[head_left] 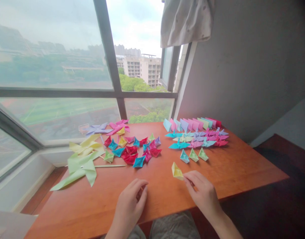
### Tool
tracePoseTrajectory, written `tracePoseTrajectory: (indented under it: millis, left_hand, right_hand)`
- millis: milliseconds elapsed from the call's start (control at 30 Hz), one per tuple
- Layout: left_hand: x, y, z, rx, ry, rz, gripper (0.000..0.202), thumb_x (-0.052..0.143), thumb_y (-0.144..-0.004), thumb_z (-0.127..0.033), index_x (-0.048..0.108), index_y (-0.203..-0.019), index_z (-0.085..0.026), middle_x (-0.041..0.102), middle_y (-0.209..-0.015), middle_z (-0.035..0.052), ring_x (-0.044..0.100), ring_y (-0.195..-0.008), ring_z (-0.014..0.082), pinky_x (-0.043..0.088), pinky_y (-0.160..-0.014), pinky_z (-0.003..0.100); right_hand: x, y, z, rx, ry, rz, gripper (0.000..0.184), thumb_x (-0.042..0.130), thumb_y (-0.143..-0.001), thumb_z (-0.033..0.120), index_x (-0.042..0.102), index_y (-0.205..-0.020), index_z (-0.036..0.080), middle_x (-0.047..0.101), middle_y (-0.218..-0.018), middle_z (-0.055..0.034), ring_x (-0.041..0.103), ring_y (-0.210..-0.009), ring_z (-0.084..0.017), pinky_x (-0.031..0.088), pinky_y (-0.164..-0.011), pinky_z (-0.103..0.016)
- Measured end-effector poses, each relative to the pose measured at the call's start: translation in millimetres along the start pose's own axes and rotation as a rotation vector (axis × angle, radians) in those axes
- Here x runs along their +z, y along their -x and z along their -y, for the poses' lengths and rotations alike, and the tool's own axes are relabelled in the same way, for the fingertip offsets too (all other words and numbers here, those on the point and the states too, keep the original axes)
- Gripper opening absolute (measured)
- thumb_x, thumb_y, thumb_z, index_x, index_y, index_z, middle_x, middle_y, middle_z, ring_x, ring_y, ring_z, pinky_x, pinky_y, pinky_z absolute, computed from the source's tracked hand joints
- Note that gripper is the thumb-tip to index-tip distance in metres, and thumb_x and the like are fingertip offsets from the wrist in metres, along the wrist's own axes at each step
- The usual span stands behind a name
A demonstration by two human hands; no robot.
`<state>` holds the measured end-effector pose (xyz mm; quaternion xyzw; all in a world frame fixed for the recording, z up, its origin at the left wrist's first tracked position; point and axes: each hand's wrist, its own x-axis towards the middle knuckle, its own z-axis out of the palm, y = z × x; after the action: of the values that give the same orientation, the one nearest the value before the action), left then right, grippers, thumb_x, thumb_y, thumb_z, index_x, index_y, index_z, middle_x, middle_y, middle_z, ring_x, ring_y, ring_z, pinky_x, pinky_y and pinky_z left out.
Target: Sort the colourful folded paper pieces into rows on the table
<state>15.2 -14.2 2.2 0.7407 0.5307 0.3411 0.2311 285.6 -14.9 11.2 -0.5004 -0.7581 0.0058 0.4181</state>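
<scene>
My right hand [201,192] pinches a yellow folded paper boat [176,171] by its right tip, between thumb and fingertips. The boat is tilted, its hollow showing. My left hand [131,201] rests near the front of the table, fingers curled in with nothing visible in them. Just beyond the yellow boat stand a blue paper boat [184,156] and two light green boats, one of them this green boat [203,154], in a short row. Left of them lies a loose group of coloured paper boats, among them a blue one [139,161] and a red one [130,155].
Rows of paper cranes [179,145] and a line of folded paper pieces [192,124] occupy the back right of the wooden table [157,192]. Paper pinwheels, including a green one [80,167] with a stick, lie at the left. A window frame [120,94] borders the back.
</scene>
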Motion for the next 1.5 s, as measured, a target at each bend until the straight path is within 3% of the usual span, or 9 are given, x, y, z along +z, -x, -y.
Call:
tracePoseTrajectory:
  millis: [133, 233, 333, 433, 700, 867, 1500]
  left_hand:
    - [0.6, 0, 1, 0.011, -0.022, 0.015, 0.018, 0.046, -0.094, -0.025, 0.063, -0.098, -0.021, 0.065, -0.084, 0.0037, 0.062, -0.067, 0.0156, 0.049, -0.064, 0.025]
    - [0.6, -1, 1, 0.017, -0.036, 0.02, 0.018, 0.046, -0.094, -0.026, 0.063, -0.098, -0.021, 0.065, -0.084, 0.004, 0.062, -0.067, 0.0156, 0.05, -0.064, 0.025]
    - [0.1, -1, 0, 0.024, -0.047, 0.025, 0.018, 0.046, -0.094, -0.026, 0.063, -0.098, -0.021, 0.066, -0.084, 0.0042, 0.063, -0.067, 0.0158, 0.05, -0.063, 0.025]
    - [-0.5, -1, -2, 0.028, -0.065, 0.018, 0.018, 0.046, -0.094, -0.026, 0.063, -0.097, -0.021, 0.066, -0.084, 0.0042, 0.063, -0.067, 0.0161, 0.05, -0.063, 0.025]
    - [1.4, 0, -1, 0.033, -0.09, 0.017, 0.016, 0.047, -0.094, -0.026, 0.063, -0.097, -0.022, 0.065, -0.083, 0.0036, 0.063, -0.069, 0.0163, 0.05, -0.064, 0.025]
    - [0.5, 0, -2, 0.039, -0.104, 0.034, 0.016, 0.047, -0.094, -0.025, 0.063, -0.098, -0.021, 0.066, -0.085, 0.0041, 0.064, -0.071, 0.0167, 0.05, -0.066, 0.025]
    - [-0.4, -2, -5, 0.044, -0.107, 0.002, 0.017, 0.049, -0.092, -0.026, 0.065, -0.095, -0.022, 0.067, -0.083, 0.0037, 0.064, -0.067, 0.0164, 0.051, -0.063, 0.024]
  right_hand:
    - [-49, -1, -57, 0.03, 0.255, -0.156, 0.011, 0.055, -0.093, 0.023, 0.065, -0.095, 0.021, 0.068, -0.09, -0.0048, 0.065, -0.08, -0.015, 0.049, -0.078, -0.026]
    - [-72, 3, -105, 0.092, 0.41, -0.211, 0.017, 0.053, -0.093, 0.029, 0.067, -0.095, 0.019, 0.07, -0.091, -0.0061, 0.065, -0.077, -0.017, 0.049, -0.077, -0.028]
    - [-75, 8, -143, 0.125, 0.469, -0.219, 0.024, 0.049, -0.094, 0.033, 0.068, -0.094, 0.018, 0.071, -0.091, -0.0078, 0.066, -0.077, -0.018, 0.05, -0.075, -0.029]
    - [-67, 12, -164, 0.156, 0.488, -0.212, 0.029, 0.046, -0.094, 0.035, 0.069, -0.092, 0.018, 0.071, -0.09, -0.0098, 0.066, -0.08, -0.02, 0.049, -0.075, -0.031]
    - [-47, 14, -176, 0.193, 0.586, -0.228, 0.027, 0.046, -0.092, 0.032, 0.069, -0.094, 0.018, 0.071, -0.092, -0.0087, 0.065, -0.079, -0.02, 0.046, -0.071, -0.029]
    - [-46, 14, -175, 0.161, 0.626, -0.206, 0.025, 0.046, -0.092, 0.028, 0.069, -0.095, 0.018, 0.071, -0.093, -0.0072, 0.064, -0.083, -0.019, 0.046, -0.076, -0.027]
    - [-44, 13, -171, 0.183, 0.721, -0.187, 0.029, 0.044, -0.094, 0.03, 0.07, -0.093, 0.019, 0.07, -0.092, -0.0079, 0.064, -0.079, -0.018, 0.044, -0.07, -0.027]
